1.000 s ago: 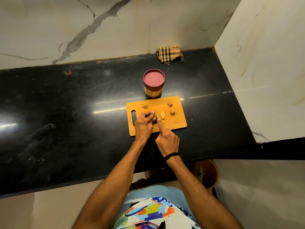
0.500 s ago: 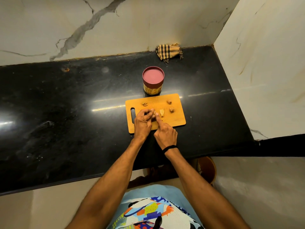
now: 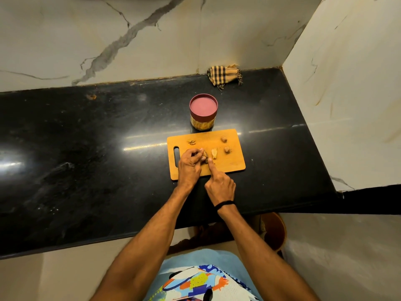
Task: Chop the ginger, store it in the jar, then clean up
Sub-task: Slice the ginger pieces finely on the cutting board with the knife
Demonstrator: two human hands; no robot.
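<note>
An orange cutting board [image 3: 230, 168] lies on the black counter. My left hand [image 3: 189, 168] curls its fingers over a small ginger piece [image 3: 204, 159] on the board. My right hand [image 3: 220, 183] grips a knife, index finger stretched along the thin blade [image 3: 206, 154] that meets the ginger. A pale cut slice [image 3: 214, 153] lies just right of the blade. Two ginger chunks [image 3: 224, 139] [image 3: 227, 149] sit at the board's right, and peel scraps [image 3: 191, 142] at its far left. A jar with a maroon lid [image 3: 203, 111] stands closed behind the board.
A checked cloth [image 3: 224, 76] lies crumpled against the back wall. Marble walls close off the counter [image 3: 86, 148] at the back and right. A brown round bin [image 3: 274, 231] stands on the floor below the counter edge.
Both hands keep their place on the board, with only small shifts of the knife against the ginger. The camera has moved slightly.
</note>
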